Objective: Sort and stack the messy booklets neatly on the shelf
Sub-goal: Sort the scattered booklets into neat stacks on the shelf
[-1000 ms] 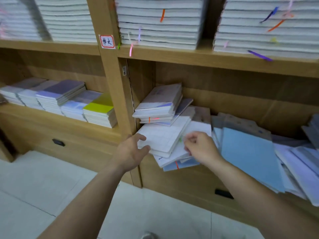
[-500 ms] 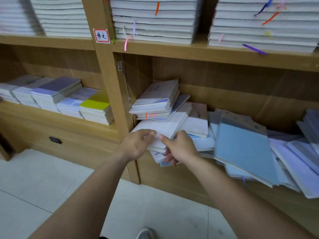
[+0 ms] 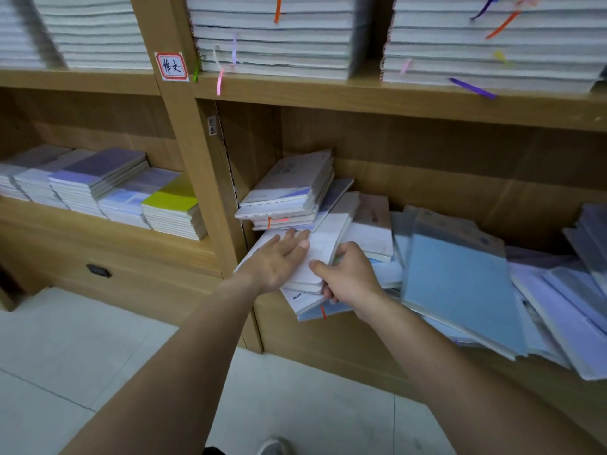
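Lying askew under both hands, the loose pile of booklets [image 3: 323,251] sat at the left end of the lower right bay of the wooden shelf [image 3: 312,346], its near corner hanging out over the front edge. The top booklet showed a white, grid-lined page. The left grip [image 3: 277,261] lay flat on that page, fingers straight and spread, pressing down and clasping nothing. The right grip [image 3: 349,277] clasped the pile's near right corner, thumb on top and fingers curled under the lower booklets. An orange tab [image 3: 323,311] stuck out of the pile just below the right grip.

Just above the left grip, beyond its fingertips, a leaning stack [image 3: 289,188] of pale-covered booklets sat tilted near the bay's left wall. Right of the right grip, a large blue booklet [image 3: 460,290] lay slanted on top of a spread of other blue and lilac booklets that sloped toward the shelf's front edge and ran on to the frame's right side.

Well left of the left grip, beyond the upright [image 3: 203,178], neat rows of booklets stood in the neighbouring bay, the nearest of them a yellow-topped stack [image 3: 170,205]. High above both grips, tall white stacks [image 3: 276,37] filled the upper shelf, with coloured paper strips poking from their edges, and a red-bordered label [image 3: 171,66] was stuck on the upright. Below the grips lay pale floor tiles [image 3: 65,372].
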